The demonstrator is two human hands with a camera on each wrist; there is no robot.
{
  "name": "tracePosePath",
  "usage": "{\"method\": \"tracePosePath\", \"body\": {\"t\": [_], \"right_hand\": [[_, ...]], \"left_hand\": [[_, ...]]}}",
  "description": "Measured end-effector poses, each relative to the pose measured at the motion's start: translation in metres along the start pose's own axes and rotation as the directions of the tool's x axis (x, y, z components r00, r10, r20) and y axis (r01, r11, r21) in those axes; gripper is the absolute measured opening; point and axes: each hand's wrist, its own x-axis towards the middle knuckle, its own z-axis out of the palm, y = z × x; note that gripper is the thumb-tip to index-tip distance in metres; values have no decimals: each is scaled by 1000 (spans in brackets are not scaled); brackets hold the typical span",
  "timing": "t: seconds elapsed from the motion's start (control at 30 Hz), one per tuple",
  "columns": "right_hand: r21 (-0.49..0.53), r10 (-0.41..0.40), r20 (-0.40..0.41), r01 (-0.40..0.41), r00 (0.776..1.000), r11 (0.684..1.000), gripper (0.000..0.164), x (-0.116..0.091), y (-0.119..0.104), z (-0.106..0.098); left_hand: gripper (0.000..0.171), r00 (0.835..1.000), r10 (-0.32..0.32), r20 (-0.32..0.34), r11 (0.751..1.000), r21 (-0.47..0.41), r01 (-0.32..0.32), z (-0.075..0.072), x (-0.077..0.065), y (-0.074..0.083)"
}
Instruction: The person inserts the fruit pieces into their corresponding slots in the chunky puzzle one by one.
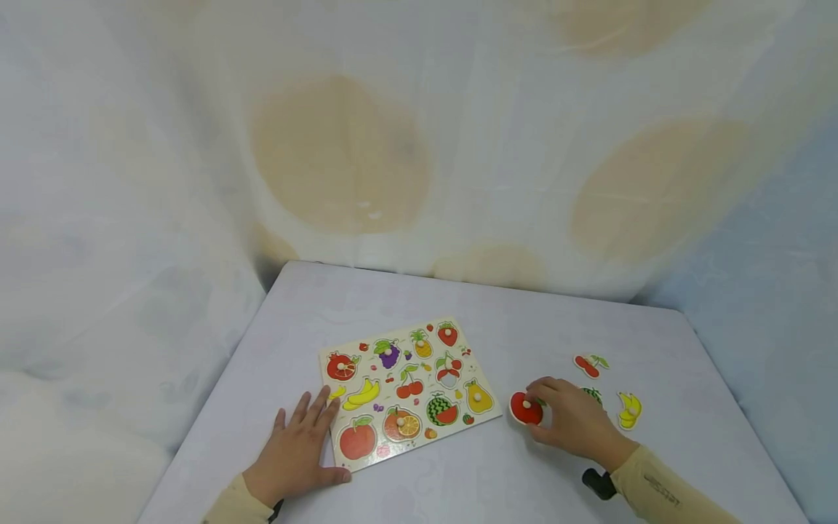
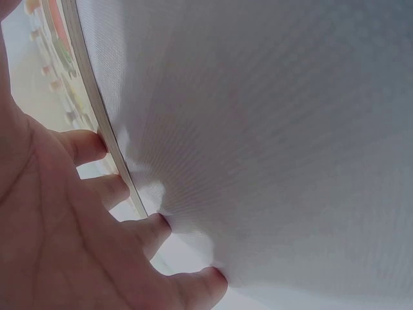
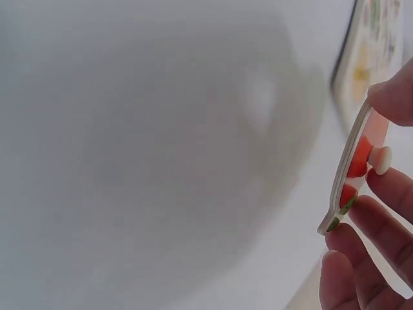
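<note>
My right hand [image 1: 576, 422] pinches a red fruit puzzle piece [image 1: 526, 409] with a pale knob, just right of the board. The right wrist view shows this puzzle piece [image 3: 359, 158] edge-on, tilted, with a green leaf, fingers and thumb about its rim and knob. A wooden fruit puzzle board [image 1: 386, 395] lies flat; several of its fruits bear knobs, while the banana, watermelon and red apple pictures show none. Spread out at the board's left edge, my left hand [image 1: 294, 447] touches it. In the left wrist view, fingertips of this left hand [image 2: 64, 219] meet the board's edge [image 2: 97, 106].
Loose pieces lie to the right: a cherry piece [image 1: 587, 366], a banana piece [image 1: 630, 411] and a watermelon piece [image 1: 592, 394], partly hidden by my right hand. A pale cloth covers the table [image 1: 517, 327]. Patterned curtains [image 1: 458, 182] hang behind and at both sides.
</note>
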Motion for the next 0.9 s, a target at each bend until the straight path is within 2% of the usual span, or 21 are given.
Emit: {"method": "tracePosePath", "body": {"t": [0.17, 0.3, 0.53, 0.9], "right_hand": [[27, -71, 3, 70, 997, 997, 39, 16, -26, 1], [39, -165, 11, 164, 986, 986, 39, 30, -48, 6], [89, -337, 58, 331, 940, 939, 35, 53, -89, 14], [82, -464, 77, 458, 882, 885, 36, 82, -139, 26]], "left_hand": [[120, 1000, 7, -6, 1000, -7, -7, 0, 0, 0], [119, 1000, 9, -10, 1000, -8, -9, 1, 1, 0], [119, 1000, -1, -2, 1000, -20, 1, 0, 0, 2], [118, 1000, 18, -13, 1000, -7, -18, 0, 1, 0]]}}
